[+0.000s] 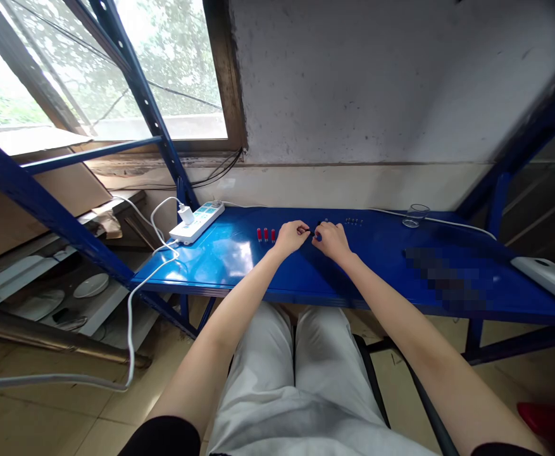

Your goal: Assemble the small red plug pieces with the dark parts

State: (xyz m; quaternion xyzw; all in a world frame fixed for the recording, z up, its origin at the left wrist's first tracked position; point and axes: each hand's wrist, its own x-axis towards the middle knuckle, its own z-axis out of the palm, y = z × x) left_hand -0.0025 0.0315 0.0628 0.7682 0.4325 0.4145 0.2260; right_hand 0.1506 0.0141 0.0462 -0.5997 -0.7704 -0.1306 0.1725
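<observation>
Head view: a small dark piece [311,232] is seen between the left hand [292,238] and right hand [333,242], above a blue table [230,278]. The fingers of both hands are curled inward; whether the piece is gripped by either cannot be told, as it is partly covered and tiny. Three red pieces [266,235] are set just beside the left hand. Tiny bits [354,221], too small to identify, are scattered beyond the right hand. Farther right, a dark object [448,282] is blurred by pixels, and a white object [550,280] is cut off by the edge.
</observation>
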